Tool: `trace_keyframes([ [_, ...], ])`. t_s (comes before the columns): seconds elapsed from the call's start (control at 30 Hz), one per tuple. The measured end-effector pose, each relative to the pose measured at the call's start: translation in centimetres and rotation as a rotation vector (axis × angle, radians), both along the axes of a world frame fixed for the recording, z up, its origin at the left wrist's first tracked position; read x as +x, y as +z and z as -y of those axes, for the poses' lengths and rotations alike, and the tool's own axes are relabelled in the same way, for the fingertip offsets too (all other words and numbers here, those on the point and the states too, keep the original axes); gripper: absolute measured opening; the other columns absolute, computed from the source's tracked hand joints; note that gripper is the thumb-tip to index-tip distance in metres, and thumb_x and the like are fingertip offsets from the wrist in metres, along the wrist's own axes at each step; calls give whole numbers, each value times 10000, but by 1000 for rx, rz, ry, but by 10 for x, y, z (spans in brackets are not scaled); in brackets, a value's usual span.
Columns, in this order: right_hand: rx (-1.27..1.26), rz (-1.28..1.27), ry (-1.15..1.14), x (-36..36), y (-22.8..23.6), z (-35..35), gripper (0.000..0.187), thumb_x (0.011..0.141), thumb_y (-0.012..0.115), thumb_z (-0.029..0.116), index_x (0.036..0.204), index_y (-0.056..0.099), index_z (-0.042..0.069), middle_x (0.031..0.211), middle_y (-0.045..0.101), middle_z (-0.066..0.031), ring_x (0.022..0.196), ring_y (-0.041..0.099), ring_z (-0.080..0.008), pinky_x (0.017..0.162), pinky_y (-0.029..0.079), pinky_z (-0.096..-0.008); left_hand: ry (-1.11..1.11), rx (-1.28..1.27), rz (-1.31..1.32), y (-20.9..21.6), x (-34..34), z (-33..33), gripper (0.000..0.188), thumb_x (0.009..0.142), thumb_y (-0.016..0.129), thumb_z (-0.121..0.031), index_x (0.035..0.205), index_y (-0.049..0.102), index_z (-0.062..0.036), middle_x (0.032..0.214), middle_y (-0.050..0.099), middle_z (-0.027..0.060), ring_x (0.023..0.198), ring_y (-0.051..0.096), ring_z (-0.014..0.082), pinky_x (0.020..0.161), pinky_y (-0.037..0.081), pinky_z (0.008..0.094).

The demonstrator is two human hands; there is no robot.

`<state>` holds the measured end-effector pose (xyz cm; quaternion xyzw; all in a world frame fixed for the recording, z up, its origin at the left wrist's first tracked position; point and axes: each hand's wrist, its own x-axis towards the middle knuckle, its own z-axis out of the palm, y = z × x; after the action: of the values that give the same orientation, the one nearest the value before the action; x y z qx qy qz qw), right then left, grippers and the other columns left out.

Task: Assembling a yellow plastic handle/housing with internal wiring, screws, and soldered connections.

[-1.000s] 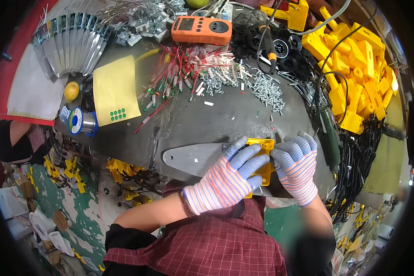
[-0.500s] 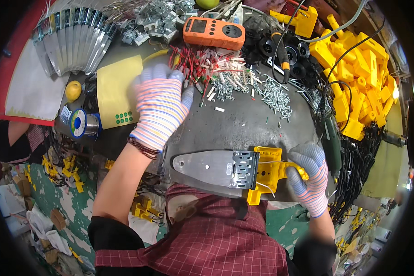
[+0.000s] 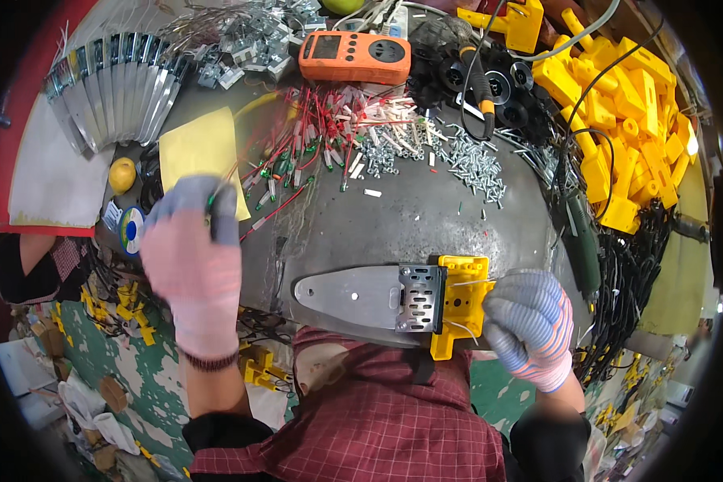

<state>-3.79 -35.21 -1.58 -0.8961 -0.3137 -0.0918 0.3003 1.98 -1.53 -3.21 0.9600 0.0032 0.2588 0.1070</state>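
My left hand (image 3: 193, 265), in a striped knit glove and smeared by motion, is raised at the left. Its thumb and fingers pinch a small green-tipped indicator light (image 3: 210, 202). My right hand (image 3: 530, 325), gloved likewise, wraps round the handle end of a yellow plastic housing (image 3: 463, 299) at the table's near edge; the fingers hide the handle. Joined to the housing is a flat grey metal blade (image 3: 345, 291), rounded at its left end, with a slotted metal bracket (image 3: 420, 299) across it. Two pale wires stick out of the housing.
Red-wired indicator lights (image 3: 317, 132) lie heaped beyond my left hand, beside screws (image 3: 474, 169) and an orange multimeter (image 3: 353, 58). Yellow housings (image 3: 618, 120) pile up at the right. A yellow sheet (image 3: 201, 149), solder spool (image 3: 130, 231) and fanned metal blades (image 3: 116, 88) are left.
My left hand has come back from the pile of indicator lights, toward me and leftward, with one pinched in it. My right hand has closed further over the yellow handle.
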Motion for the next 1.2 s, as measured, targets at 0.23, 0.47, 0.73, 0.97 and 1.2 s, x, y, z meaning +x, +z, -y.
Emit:
trace_keyframes([
  [0.23, -173, 221, 137, 17, 10, -53, 408, 675, 684, 167, 1083, 686, 136, 1031, 674, -60, 952, 651, -263, 867, 527, -418, -750, -208, 107, -8, -59, 68, 298, 664, 784, -199, 930, 660, -147, 943, 611, 24, 860, 600, 234, 809, 510, 431],
  [0.47, 265, -692, 121, 1, 1, -15, 179, 835, 730, 180, 985, 708, 84, 842, 690, -94, 710, 652, -256, 655, 518, -330, -1003, -290, 86, -22, -45, 91, 227, 652, 694, -234, 865, 684, -155, 909, 639, 3, 846, 619, 199, 820, 527, 410],
  [0.73, 517, -642, -222, -20, -3, 0, 149, 828, 746, 130, 953, 729, 52, 900, 741, -65, 767, 701, -148, 714, 544, -275, -701, 184, 6, -27, 102, 33, 167, 764, 682, -166, 929, 707, -153, 940, 619, 54, 910, 591, 282, 809, 470, 410],
  [0.97, 527, -717, -316, -31, -3, 3, 165, 807, 765, 125, 949, 730, 47, 885, 735, -80, 774, 700, -157, 721, 542, -280, -799, 770, -28, -31, 143, 36, 159, 751, 643, -189, 905, 676, -168, 961, 617, 54, 988, 582, 249, 884, 450, 391],
  [1.2, 592, -645, -326, -42, -8, 15, 157, 811, 754, 113, 947, 723, 41, 863, 725, -83, 776, 699, -168, 720, 538, -282, -768, 224, 6, -31, 124, 21, 183, 791, 694, -208, 969, 693, -163, 1133, 638, 70, 1081, 575, 274, 925, 445, 404],
])
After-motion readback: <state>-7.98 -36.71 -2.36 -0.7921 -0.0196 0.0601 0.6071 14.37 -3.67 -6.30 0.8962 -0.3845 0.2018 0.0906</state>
